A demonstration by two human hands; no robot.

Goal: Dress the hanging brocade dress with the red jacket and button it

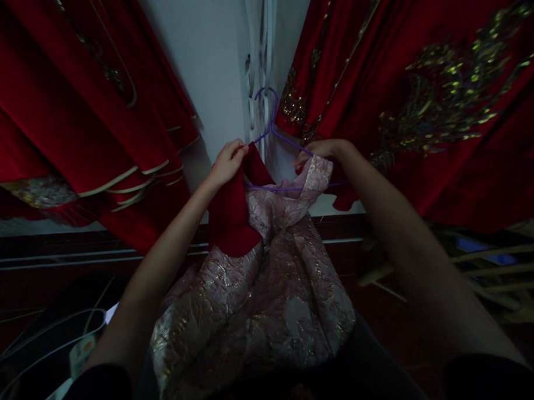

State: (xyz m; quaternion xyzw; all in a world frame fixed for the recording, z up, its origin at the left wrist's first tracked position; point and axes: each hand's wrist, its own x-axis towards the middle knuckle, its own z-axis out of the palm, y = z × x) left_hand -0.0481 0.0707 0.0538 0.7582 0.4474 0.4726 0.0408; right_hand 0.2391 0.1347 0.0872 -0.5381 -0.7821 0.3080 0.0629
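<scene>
A pink brocade dress (pixel 270 305) with gold pattern hangs down in front of me, with a plain red piece (pixel 228 224) over its left side. The purple hanger (pixel 275 115) sits in its neck opening, hook up, lower bar across. My left hand (pixel 231 160) is closed on the red cloth at the left shoulder, close to the hanger's left arm. At the other end, my right hand (pixel 320 150) is curled behind the hanger's right arm and the pink shoulder strap; its fingers are partly hidden, and a bit of red cloth shows beneath them.
Red garments (pixel 132 111) hang on the left; more with gold sequins (pixel 442 89) hang on the right. Between them stands a white cabinet door (pixel 205 56) with handles. Wooden slats (pixel 506 267) lie low right, and a white cable (pixel 48 342) with tags low left.
</scene>
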